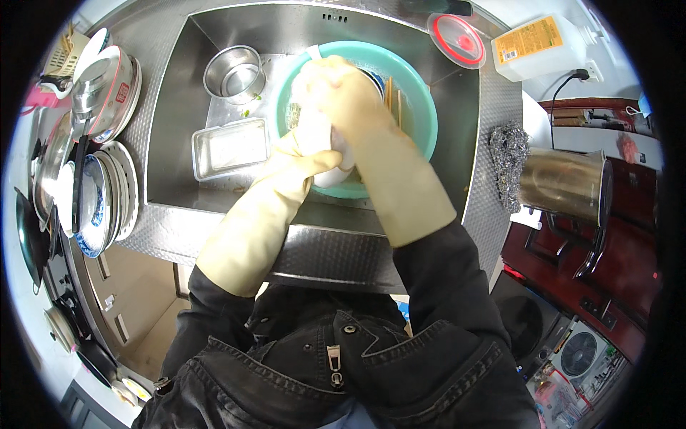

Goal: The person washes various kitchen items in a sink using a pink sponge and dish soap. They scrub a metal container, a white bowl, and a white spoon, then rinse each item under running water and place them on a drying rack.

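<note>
Both my hands wear long cream rubber gloves and are over a turquoise plastic basin (427, 115) in the sink. My left hand (300, 161) grips a white rounded dish (329, 179), its thumb lying across it. The dish's exact kind is hidden by the gloves. My right hand (343, 91) is bent over the far side of the dish and is blurred; whether it holds anything is hidden. A white tip (313, 52) sticks out beyond it. In the basin's water are wooden chopsticks (399, 109) and a blue-patterned bowl (375, 80), partly covered by my right hand.
Left of the basin, a round steel pot (236, 75) and a clear rectangular container (230, 149) lie in the steel sink (177, 107). Stacked plates (126, 187) crowd the left counter. A red-rimmed lid (457, 41), a white jug (541, 45) and steel wool (506, 166) are at right.
</note>
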### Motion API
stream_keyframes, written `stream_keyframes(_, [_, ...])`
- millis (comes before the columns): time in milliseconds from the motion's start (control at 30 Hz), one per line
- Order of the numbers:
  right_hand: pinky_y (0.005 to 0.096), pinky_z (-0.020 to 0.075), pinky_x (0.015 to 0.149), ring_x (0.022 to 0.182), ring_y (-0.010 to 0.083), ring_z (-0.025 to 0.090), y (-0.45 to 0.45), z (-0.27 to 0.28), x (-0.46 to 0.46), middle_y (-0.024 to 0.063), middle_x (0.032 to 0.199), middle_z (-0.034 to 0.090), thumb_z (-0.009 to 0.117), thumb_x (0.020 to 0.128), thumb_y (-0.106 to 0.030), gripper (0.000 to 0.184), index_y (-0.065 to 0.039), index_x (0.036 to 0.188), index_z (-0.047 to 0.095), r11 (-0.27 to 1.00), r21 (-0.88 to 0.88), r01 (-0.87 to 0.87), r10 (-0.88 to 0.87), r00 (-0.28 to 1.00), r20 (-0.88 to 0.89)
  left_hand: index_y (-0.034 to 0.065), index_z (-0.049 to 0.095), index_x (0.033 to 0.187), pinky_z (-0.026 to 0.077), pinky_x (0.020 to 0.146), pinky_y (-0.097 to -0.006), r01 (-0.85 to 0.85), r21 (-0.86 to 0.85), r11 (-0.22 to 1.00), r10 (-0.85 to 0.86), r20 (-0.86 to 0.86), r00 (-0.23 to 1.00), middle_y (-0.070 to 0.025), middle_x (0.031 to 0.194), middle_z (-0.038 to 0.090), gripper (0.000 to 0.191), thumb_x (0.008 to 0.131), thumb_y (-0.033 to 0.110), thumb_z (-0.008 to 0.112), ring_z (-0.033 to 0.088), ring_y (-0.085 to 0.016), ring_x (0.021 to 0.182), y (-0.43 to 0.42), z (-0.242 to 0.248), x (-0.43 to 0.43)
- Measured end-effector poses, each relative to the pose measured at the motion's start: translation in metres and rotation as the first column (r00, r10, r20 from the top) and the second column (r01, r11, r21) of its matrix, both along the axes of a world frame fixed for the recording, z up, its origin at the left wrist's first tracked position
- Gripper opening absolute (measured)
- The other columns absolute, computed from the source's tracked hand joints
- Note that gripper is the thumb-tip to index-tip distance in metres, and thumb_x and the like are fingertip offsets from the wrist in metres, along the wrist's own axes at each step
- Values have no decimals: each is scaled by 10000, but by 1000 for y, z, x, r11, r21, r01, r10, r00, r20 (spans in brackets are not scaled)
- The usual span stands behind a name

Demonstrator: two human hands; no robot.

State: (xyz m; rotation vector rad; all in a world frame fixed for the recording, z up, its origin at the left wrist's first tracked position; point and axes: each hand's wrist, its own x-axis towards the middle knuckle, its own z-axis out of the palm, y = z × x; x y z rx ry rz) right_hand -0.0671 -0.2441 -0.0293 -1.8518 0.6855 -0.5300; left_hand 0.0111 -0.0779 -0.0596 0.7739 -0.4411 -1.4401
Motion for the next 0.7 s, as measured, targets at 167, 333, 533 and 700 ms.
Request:
stream_keyframes(167, [385, 519, 727, 783, 218, 657, -12, 10, -54, 37, 869, 679, 613, 1006, -323, 246, -104, 1028, 722, 940, -53, 337, -339, 904, -261, 47, 789, 980, 509, 640, -266, -152, 172, 973, 147, 40, 988, -29, 841, 751, 185, 816, 34, 873, 675, -136, 695, -7, 59, -11])
stream_keyframes(333, [321, 299, 384, 473, 128, 459, 9, -33, -74, -37, 711, 564, 571, 1090, -449, 332, -217, 866, 648, 389, 866, 315, -491, 866, -94, 90, 776, 909, 314, 465, -232, -172, 282, 944, 112, 217, 970, 32, 710, 665, 151, 805, 91, 885, 505, -67, 504, 10, 26, 11])
stream_keyframes(533, [344, 601, 870, 958, 131, 694, 12, -104, -121, 22, 1121, 714, 563, 1135, -396, 352, -100, 1294, 668, 76, 899, -432, -533, 744, 403, 22, 668, 1320, 567, 723, -316, -122, 231, 965, 91, 138, 986, -100, 1115, 759, 486, 907, 180, 870, 721, -184, 892, 4, 31, 11])
stream_keyframes(700, [326, 603, 902, 1021, 118, 703, -14, -35, -92, 34, 1148, 709, 539, 1142, -369, 294, -124, 1216, 685, 544, 797, 262, -365, 929, -56, 8, 619, 1430, 618, 944, -408, -212, 319, 924, 323, -349, 880, -160, 1298, 737, 531, 998, 267, 790, 732, -269, 1127, -18, 56, 0])
